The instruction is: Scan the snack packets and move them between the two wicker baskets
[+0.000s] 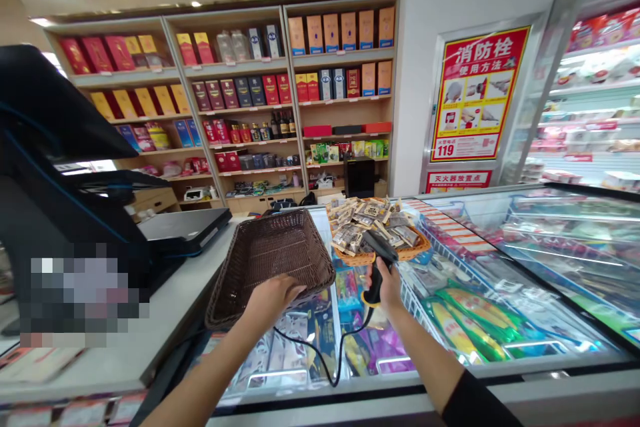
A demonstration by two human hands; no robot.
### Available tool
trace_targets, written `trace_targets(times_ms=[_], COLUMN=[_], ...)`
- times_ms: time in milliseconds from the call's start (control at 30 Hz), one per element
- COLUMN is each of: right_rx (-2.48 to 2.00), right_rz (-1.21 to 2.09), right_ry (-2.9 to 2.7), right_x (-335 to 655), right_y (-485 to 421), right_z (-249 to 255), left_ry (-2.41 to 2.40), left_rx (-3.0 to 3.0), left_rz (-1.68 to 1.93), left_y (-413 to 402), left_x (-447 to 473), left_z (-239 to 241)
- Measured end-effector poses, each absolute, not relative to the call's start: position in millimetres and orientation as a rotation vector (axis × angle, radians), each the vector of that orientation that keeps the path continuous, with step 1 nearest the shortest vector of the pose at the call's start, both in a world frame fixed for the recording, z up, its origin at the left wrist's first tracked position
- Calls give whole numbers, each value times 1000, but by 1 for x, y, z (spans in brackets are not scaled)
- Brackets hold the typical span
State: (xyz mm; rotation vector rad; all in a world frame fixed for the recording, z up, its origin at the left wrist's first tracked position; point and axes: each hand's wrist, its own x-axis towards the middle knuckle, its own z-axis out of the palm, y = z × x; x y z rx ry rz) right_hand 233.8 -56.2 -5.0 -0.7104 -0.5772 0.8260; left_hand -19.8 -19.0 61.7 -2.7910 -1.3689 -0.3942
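My left hand (pixel 273 299) is closed over the near rim of a dark brown wicker basket (pixel 280 240), with its fingertips partly hidden. Nothing lies inside this basket. In my right hand (pixel 387 283) is a black and yellow barcode scanner (pixel 376 273), held by its handle with the head pointing up and left. A black cable (pixel 320 353) runs down from it in a loop over the freezer glass. Just behind the scanner, an orange-brown basket (pixel 417 250) holds a heap of small wrapped snack packets (pixel 367 213).
Under the baskets is a glass-topped chest freezer (pixel 500 293) with colourful packages inside. At left, a black checkout terminal (pixel 65 167) and a flat scale (pixel 190 227) stand on a white counter (pixel 170 313). Shelves of boxed goods (pixel 240 93) line the back wall.
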Motion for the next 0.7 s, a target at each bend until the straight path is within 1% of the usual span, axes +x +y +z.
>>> trace_targets(times_ms=[67,200,333,433,567,700], right_rx=[-717,-729,-742,-758,-707,-654], right_rz=[821,820,853,867,900,945], right_ry=[-584,-540,-534,-567,-598,-519], right_x=[234,237,246,255,265,272], right_y=[-58,-60,-60,-59,-59,-59], right_z=[-7,-8,-7,-5,-5,-10], left_ry=[-1267,-1069,-1056,-1086,-1092,-1051], left_rx=[-2802,-2773,-2731,-2772,-2804,-2891], left_rz=[-338,-345,-375,-505,-816,-868], left_y=[-22,-11,12,22,16,19], left_x=[-28,-41,-62,-69,-33,46], left_z=[53,45,44,49,68,89])
